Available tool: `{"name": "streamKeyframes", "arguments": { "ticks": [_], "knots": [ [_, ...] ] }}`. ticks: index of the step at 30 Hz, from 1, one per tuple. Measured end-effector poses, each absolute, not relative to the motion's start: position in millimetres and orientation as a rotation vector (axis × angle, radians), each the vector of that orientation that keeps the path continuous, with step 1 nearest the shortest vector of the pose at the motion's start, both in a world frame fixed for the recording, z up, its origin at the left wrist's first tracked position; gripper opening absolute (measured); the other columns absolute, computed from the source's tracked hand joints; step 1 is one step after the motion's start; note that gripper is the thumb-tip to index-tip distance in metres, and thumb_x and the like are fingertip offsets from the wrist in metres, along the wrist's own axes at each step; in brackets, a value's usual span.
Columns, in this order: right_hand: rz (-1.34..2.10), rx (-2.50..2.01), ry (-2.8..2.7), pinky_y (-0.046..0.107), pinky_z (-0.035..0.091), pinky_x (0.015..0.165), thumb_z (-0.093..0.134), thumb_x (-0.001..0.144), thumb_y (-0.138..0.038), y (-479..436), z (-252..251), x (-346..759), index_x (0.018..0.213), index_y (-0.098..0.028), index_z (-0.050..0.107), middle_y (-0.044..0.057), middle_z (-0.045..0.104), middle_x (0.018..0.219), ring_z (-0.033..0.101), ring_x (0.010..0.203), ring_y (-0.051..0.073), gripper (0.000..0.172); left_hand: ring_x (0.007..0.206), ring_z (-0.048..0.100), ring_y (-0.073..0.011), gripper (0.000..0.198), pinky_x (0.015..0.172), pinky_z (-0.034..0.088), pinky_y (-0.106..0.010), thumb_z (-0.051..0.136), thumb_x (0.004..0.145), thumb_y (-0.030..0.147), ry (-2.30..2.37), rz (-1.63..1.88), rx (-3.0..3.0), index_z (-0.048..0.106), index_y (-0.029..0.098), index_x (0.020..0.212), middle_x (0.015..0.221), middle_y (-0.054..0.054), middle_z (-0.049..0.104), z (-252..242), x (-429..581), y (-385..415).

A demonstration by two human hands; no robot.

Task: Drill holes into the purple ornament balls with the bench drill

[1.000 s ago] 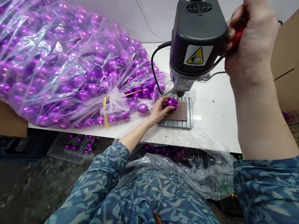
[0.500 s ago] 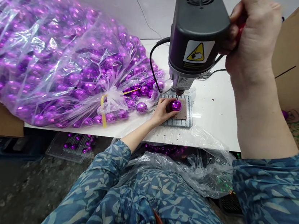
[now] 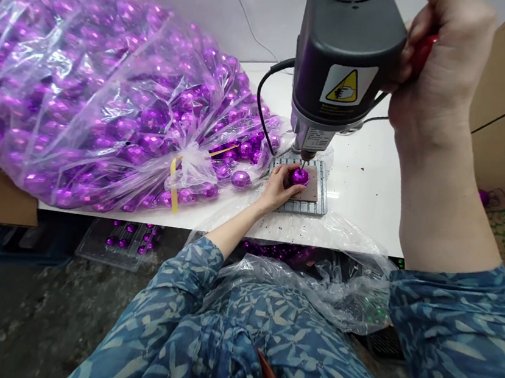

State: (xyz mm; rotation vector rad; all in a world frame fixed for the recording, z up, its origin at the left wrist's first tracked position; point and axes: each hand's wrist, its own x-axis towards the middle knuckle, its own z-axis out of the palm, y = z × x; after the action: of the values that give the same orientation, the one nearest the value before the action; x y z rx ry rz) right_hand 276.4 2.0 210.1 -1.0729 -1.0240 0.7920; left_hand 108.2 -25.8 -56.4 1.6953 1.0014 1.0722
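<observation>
Left hand: The left hand [image 3: 279,189] is grasping a shiny purple faceted ball [image 3: 300,177] between the thumb and the fingers, from the ball's left side.
Right hand: The right hand [image 3: 455,60] is closed around a red handle [image 3: 422,54] at the right side of the black drill machine head [image 3: 352,32].
Ball: It is placed on a flat brown board [image 3: 311,192], directly under the machine.
Drill bit: The thin metal drill bit [image 3: 302,165] points down and reaches the top of the ball; I cannot tell if it goes inside.
Base: The brown board lies on a grey grooved metal plate [image 3: 322,205], and this plate stands on the white glossy worktop [image 3: 366,197].
Warning label: A white label with a yellow triangle [image 3: 349,85] is on the front of the machine head.
Bag: At the left there is a big transparent plastic bag [image 3: 85,89] full of similar purple balls, with a yellow strip [image 3: 174,200] at its gathered neck.
Front edge: A clear crumpled plastic sheet [image 3: 336,288] hangs there, near the person's blue leaf-patterned clothes [image 3: 281,327].
Right side: A brown cardboard box [image 3: 499,164] with green print stands beside the right forearm.
</observation>
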Motion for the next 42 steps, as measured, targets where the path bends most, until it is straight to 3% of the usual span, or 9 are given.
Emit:
{"name": "streamKeyframes", "arguments": {
  "ticks": [8,13,20,22,25,28,35,40,42],
  "knots": [
    [0.82,-1.08,-0.951,0.029,0.004,0.044,0.049,0.091,-0.022,3.3,211.4,271.7,0.058,-0.02,0.02,-0.001,0.013,0.052,0.015,0.042,0.005,0.043,0.138,0.057,-0.0345,0.049,0.123,0.043,-0.055,0.092,0.082,0.036,1.011,1.088,1.673,0.069,0.027,0.124,0.13,-0.012,0.07,-57.4,109.1,-24.1],
    [0.768,-1.048,-0.919,0.028,0.003,0.044,0.046,0.095,-0.019,-2.0,207.7,268.1,0.055,-0.019,0.02,0.0,0.018,0.05,0.017,0.041,0.005,0.047,0.139,0.056,-0.0346,0.05,0.125,0.041,-0.054,0.094,0.078,0.032,1.008,1.109,1.621,0.07,0.027,0.122,0.131,-0.011,0.07,-55.5,110.2,-25.2],
    [0.654,-0.866,-1.109,0.033,0.011,0.042,0.069,0.085,-0.047,-20.5,189.6,271.1,0.051,-0.02,0.02,0.002,0.021,0.047,0.022,0.039,0.007,0.066,0.135,0.057,-0.0347,0.047,0.124,0.041,-0.055,0.095,0.076,0.029,1.001,1.115,1.595,0.072,0.027,0.116,0.125,-0.01,0.071,-53.5,110.8,-24.2],
    [0.628,-0.833,-1.125,0.034,0.011,0.041,0.073,0.084,-0.062,-23.1,186.4,269.8,0.05,-0.02,0.019,0.001,0.023,0.046,0.022,0.038,0.007,0.076,0.135,0.056,-0.0349,0.047,0.123,0.042,-0.055,0.095,0.076,0.028,1.002,1.113,1.602,0.072,0.026,0.117,0.125,-0.011,0.071,-53.7,110.6,-24.1],
    [0.593,-0.803,-1.107,0.035,0.009,0.04,0.072,0.053,-0.1,-22.5,184.3,267.9,0.052,-0.022,0.017,0.0,0.021,0.046,0.025,0.037,0.008,0.096,0.136,0.056,-0.0351,0.046,0.123,0.043,-0.055,0.093,0.079,0.03,1.003,1.11,1.628,0.071,0.026,0.119,0.128,-0.012,0.07,-54.4,110.1,-24.7],
    [0.532,-0.794,-1.117,0.035,0.012,0.039,0.054,0.035,-0.109,-20.8,182.1,267.0,0.057,-0.022,0.016,-0.001,0.022,0.047,0.028,0.038,0.008,0.097,0.135,0.057,-0.0347,0.045,0.122,0.044,-0.055,0.092,0.08,0.031,1.007,1.106,1.64,0.071,0.027,0.12,0.129,-0.011,0.071,-54.3,109.5,-25.4],
    [0.386,-0.687,-1.107,0.029,0.015,0.041,0.063,0.06,-0.091,-31.2,167.3,265.3,0.062,-0.019,0.031,-0.002,0.018,0.056,0.026,0.041,0.005,0.079,0.135,0.057,-0.0351,0.047,0.121,0.044,-0.053,0.094,0.078,0.031,1.017,1.104,1.637,0.072,0.027,0.118,0.128,-0.011,0.071,-55.4,110.1,-23.6],
    [0.459,-0.706,-1.081,0.029,0.015,0.04,0.06,0.059,-0.099,-42.1,162.4,264.6,0.059,-0.016,0.029,-0.001,0.023,0.055,0.027,0.04,0.003,0.088,0.134,0.058,-0.0356,0.046,0.12,0.045,-0.053,0.093,0.08,0.033,1.001,1.109,1.687,0.071,0.027,0.12,0.127,-0.012,0.072,-58.4,109.3,-21.9],
    [0.502,-0.656,-1.085,0.029,0.016,0.04,0.07,0.059,-0.093,-44.0,159.3,266.1,0.055,-0.016,0.04,-0.001,0.023,0.054,0.028,0.04,0.003,0.083,0.135,0.057,-0.0357,0.046,0.12,0.045,-0.053,0.092,0.081,0.033,0.998,1.104,1.686,0.071,0.027,0.122,0.128,-0.011,0.072,-58.9,109.0,-22.1]
  ]
}}
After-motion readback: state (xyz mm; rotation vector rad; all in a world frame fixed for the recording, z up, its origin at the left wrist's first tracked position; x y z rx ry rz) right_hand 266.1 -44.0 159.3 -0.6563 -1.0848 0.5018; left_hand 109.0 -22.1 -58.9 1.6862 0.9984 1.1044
